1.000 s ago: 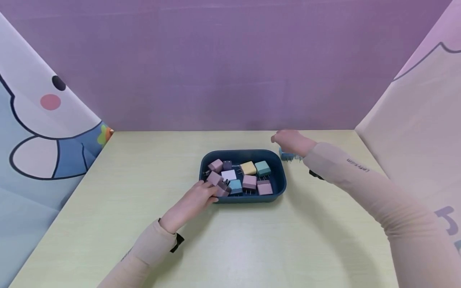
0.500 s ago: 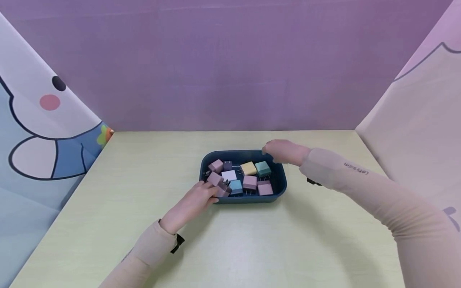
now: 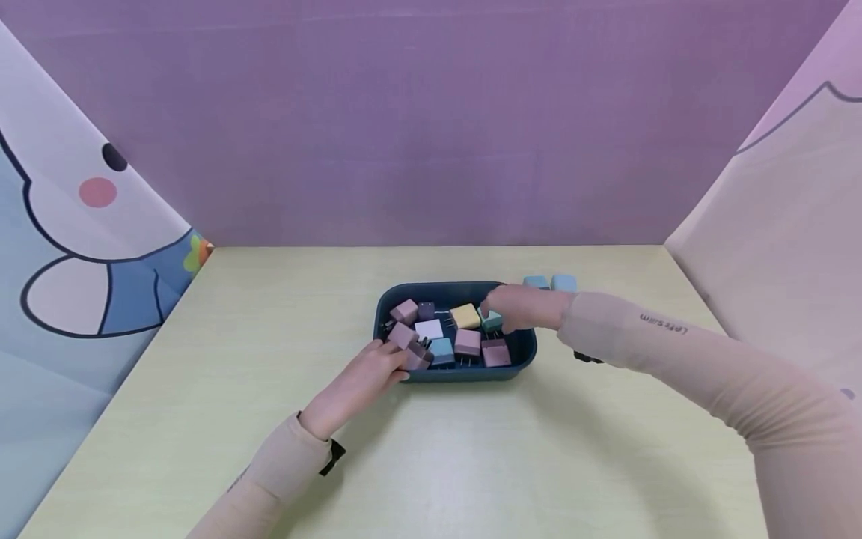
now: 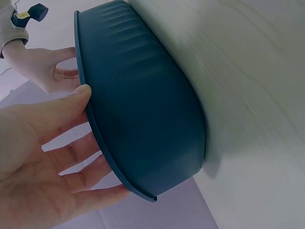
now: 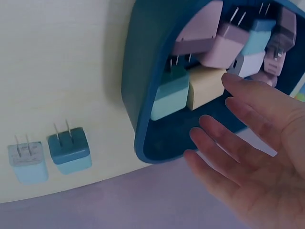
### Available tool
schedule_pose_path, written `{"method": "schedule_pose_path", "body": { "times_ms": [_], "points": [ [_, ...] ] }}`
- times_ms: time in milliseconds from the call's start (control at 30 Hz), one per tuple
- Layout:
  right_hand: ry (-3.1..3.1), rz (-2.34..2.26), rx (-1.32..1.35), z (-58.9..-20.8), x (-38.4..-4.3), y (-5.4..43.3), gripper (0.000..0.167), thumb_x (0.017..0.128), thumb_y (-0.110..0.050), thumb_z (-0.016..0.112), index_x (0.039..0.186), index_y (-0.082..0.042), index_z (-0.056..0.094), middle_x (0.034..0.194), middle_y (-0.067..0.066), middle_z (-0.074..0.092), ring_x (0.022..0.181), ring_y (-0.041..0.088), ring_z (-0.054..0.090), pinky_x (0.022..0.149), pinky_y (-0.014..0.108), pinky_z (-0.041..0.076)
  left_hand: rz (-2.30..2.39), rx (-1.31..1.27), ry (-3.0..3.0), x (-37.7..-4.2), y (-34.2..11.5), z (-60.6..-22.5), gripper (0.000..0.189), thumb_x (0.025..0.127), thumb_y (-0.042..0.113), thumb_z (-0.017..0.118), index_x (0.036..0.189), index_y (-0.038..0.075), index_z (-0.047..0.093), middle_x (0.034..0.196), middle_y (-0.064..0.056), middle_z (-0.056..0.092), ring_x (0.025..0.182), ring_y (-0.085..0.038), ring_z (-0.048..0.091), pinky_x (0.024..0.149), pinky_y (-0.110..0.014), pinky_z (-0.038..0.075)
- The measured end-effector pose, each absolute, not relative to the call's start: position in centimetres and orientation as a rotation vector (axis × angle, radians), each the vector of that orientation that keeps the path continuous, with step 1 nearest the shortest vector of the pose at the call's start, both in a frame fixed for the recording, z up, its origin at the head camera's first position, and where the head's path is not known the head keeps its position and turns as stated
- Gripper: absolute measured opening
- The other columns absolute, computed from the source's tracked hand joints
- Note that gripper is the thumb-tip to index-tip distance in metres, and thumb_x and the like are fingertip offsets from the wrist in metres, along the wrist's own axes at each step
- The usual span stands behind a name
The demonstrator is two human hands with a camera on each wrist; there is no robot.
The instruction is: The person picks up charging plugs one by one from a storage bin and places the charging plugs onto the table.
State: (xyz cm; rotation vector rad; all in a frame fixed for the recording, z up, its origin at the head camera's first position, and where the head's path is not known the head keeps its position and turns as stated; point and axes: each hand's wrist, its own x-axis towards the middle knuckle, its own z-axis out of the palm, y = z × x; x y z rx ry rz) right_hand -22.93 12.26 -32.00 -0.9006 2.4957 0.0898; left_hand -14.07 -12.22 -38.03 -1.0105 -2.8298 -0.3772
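Observation:
A dark blue plastic box [image 3: 461,376] holds several plug-in charger adapters, among them a yellow charger [image 3: 465,316], a white charger [image 3: 428,329] and a blue charger [image 3: 441,350]. My left hand [image 3: 353,385] grips the box's near left corner; in the left wrist view its thumb [image 4: 78,95] presses the rim outside while the other fingers reach behind it. Over the box's right end is my right hand [image 3: 525,307], partly covering a green charger [image 3: 492,322]. The right wrist view shows its fingers spread and relaxed, holding nothing, close to the yellow charger [image 5: 206,86].
Two light blue chargers, one [image 3: 536,282] beside the other [image 3: 563,283], sit on the pale table [image 3: 431,464] behind and right of the box. In the right wrist view their prongs show. A purple backdrop [image 3: 431,135] rises behind the table, with printed side panels.
My right hand has moved left and nearer, from above the two light blue chargers to over the box's right end, uncovering those chargers. The left hand and the box have stayed put.

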Motion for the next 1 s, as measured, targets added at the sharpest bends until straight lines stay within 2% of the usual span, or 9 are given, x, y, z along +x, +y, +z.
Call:
{"method": "schedule_pose_path", "body": {
  "times_ms": [300, 567, 767, 1000],
  "points": [
    [2.457, 0.072, -0.981, -33.0, -21.9, 12.2, 0.034, 0.078, -0.002, 0.065, 0.111, -0.004, 0.059, 0.113, 0.012, 0.056, 0.102, 0.024, 0.053, 0.080, 0.033, 0.045, -0.378, -1.018, -2.795, -14.1, -12.1, -38.2, 0.010, 0.076, 0.013, 0.069, 0.081, 0.007, 0.063, 0.082, -0.005, 0.061, 0.064, -0.016, 0.041, 0.058, -0.024, 0.034],
    [2.450, 0.085, -1.026, -33.9, -21.4, 12.2, 0.028, 0.076, 0.001, 0.065, 0.103, -0.006, 0.063, 0.101, 0.008, 0.060, 0.076, 0.013, 0.050, 0.068, 0.027, 0.045, -0.372, -1.016, -2.797, -14.2, -12.0, -38.4, 0.011, 0.076, 0.014, 0.069, 0.081, 0.007, 0.063, 0.082, -0.005, 0.061, 0.065, -0.016, 0.042, 0.059, -0.024, 0.034],
    [2.451, 0.053, -1.079, -34.3, -21.1, 12.5, 0.027, 0.075, 0.004, 0.064, 0.100, -0.006, 0.064, 0.098, 0.008, 0.059, 0.076, 0.014, 0.050, 0.070, 0.028, 0.044, -0.359, -1.025, -2.795, -14.2, -12.0, -38.4, 0.011, 0.076, 0.014, 0.069, 0.081, 0.006, 0.063, 0.083, -0.005, 0.061, 0.065, -0.017, 0.042, 0.059, -0.025, 0.034],
    [2.439, 0.053, -1.166, -35.1, -21.2, 12.8, 0.021, 0.077, -0.001, 0.064, 0.097, -0.007, 0.065, 0.092, 0.005, 0.059, 0.078, 0.013, 0.051, 0.075, 0.030, 0.044, -0.355, -1.025, -2.792, -14.2, -12.0, -38.4, 0.011, 0.076, 0.014, 0.069, 0.082, 0.007, 0.063, 0.083, -0.005, 0.061, 0.065, -0.016, 0.041, 0.059, -0.024, 0.033]
  ]
}}
